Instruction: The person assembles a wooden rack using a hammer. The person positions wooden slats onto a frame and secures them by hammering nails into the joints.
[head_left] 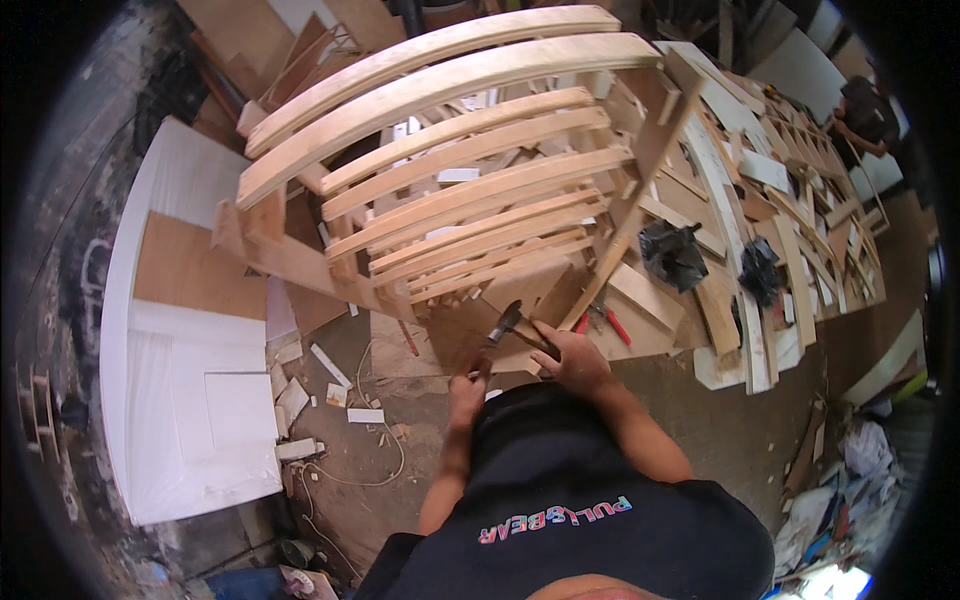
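My right hand (577, 360) is wrapped round the handle of a hammer (508, 318), whose dark metal head points up and left. Just below and left of that head is my left hand (467, 393), its fingers pinched together; what they hold, if anything, is too small to make out. Both hands are at the near edge of a plywood work surface (640, 340). On it, beyond my hands, stands a large wooden frame (450, 150) of curved slats between side pieces. Red-handled pliers (618, 328) lie to the right of my right hand.
A white wrapped panel (205, 410) stands at the left. Wood offcuts (290, 400) and a pale cord (385, 482) lie on the floor. Black plastic bags (672, 255) and many timber strips cover the right side. Another person (868, 115) is at the far right.
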